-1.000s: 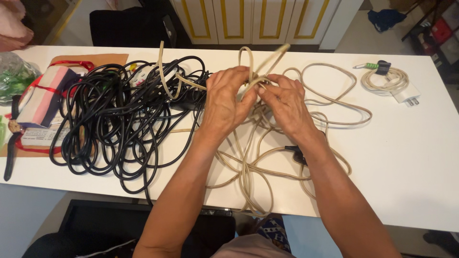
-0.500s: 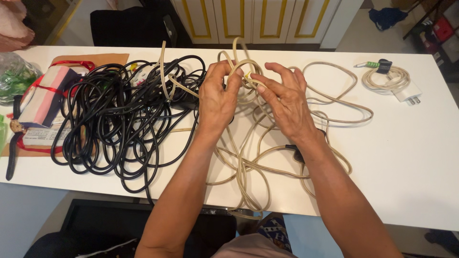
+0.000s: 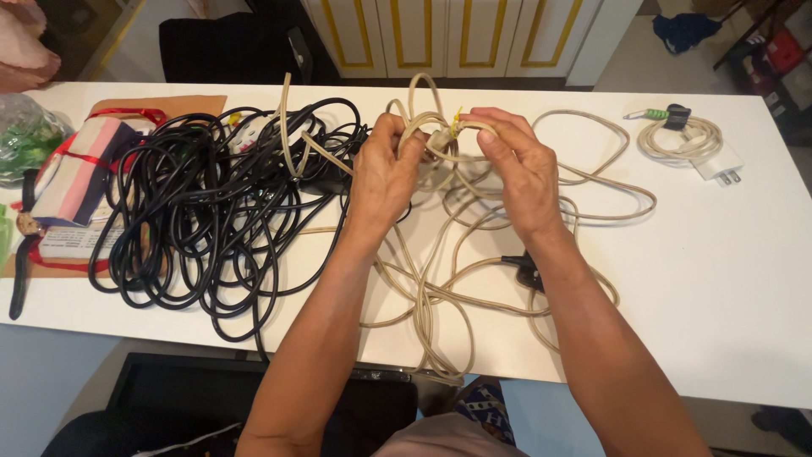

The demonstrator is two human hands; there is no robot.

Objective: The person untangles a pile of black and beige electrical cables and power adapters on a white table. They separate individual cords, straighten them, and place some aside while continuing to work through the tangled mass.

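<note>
Near the middle of the table, toward its far edge, both hands work a knot of beige cable: the left hand is closed around a bundle of loops, and the right hand pinches a strand beside a small yellow tie. The rest of that cable sprawls in loose loops down to the near edge, where a few hang over. A hard pull could tighten the tangle instead of freeing it, since the loops cross one another many times. It could also drag the overhanging loops off the near edge, or snag the black plug lying under the right forearm. Just beside the left hand sits a heap of black cable, and one beige strand runs up through it, so lifting may haul that heap along. Toward the right end the table is mostly bare, apart from a coiled white charger near the far right corner. The left end is crowded with packets and ribbon.
</note>
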